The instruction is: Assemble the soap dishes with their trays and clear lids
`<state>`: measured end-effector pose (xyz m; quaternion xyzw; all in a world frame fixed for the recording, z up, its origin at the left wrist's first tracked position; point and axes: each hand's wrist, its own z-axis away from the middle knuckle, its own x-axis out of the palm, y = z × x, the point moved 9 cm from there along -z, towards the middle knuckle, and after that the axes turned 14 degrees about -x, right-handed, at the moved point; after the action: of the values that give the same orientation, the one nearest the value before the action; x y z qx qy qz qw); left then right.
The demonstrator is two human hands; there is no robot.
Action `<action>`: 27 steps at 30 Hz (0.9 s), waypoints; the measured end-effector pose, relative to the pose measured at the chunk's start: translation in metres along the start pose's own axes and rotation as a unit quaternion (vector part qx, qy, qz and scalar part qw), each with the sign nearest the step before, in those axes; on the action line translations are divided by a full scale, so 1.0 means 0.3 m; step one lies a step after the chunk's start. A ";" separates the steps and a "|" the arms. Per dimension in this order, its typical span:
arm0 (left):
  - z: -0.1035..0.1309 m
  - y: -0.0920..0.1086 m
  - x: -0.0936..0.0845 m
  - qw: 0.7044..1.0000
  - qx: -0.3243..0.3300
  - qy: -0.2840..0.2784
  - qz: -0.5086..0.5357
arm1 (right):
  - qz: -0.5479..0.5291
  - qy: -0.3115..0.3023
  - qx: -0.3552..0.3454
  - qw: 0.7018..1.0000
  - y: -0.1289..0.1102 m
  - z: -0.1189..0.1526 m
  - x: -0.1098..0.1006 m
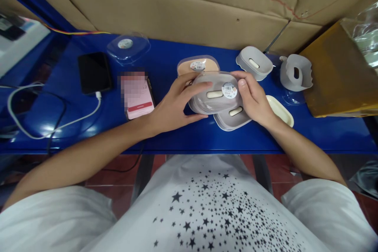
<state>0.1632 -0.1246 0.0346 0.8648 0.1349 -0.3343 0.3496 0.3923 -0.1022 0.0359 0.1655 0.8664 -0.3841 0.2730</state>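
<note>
A grey box with a clear lid (pixel 201 100) and a round label is held between both hands above the blue table. My left hand (pixel 174 104) grips its left side, fingers over the lid and thumb at the lower edge. My right hand (pixel 253 96) holds the right side, thumb near the label. Partly under it lies another grey piece (pixel 233 121) with a cream oval insert. Just behind is a peach box (pixel 184 66) under a clear labelled lid. A cream piece (pixel 282 112) lies beside my right wrist, partly hidden by it.
Two grey pieces, one with an insert (pixel 254 62) and one with an open slot (pixel 296 73), stand near a cardboard box (pixel 339 71). Leftward are a clear lid (pixel 132 53), a pink-screened phone (pixel 138 96), a black device (pixel 94 73) and a white cable (pixel 67 126).
</note>
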 end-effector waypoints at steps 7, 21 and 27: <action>-0.005 0.025 -0.020 1.000 0.010 0.006 0.002 | -0.055 -0.077 -0.050 0.994 -0.049 0.001 0.029; -0.024 0.035 -0.068 0.997 -0.008 -0.054 0.059 | -0.005 -0.192 -0.031 0.981 -0.099 0.014 -0.052; -0.016 -0.062 -0.041 0.979 -0.146 -0.141 0.023 | 0.084 -0.372 -0.039 0.924 -0.047 0.134 -0.167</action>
<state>0.1478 -0.1080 0.0357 0.7512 0.1122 -0.4215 0.4954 0.4391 -0.1455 0.0517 0.0721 0.6998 -0.3601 0.6128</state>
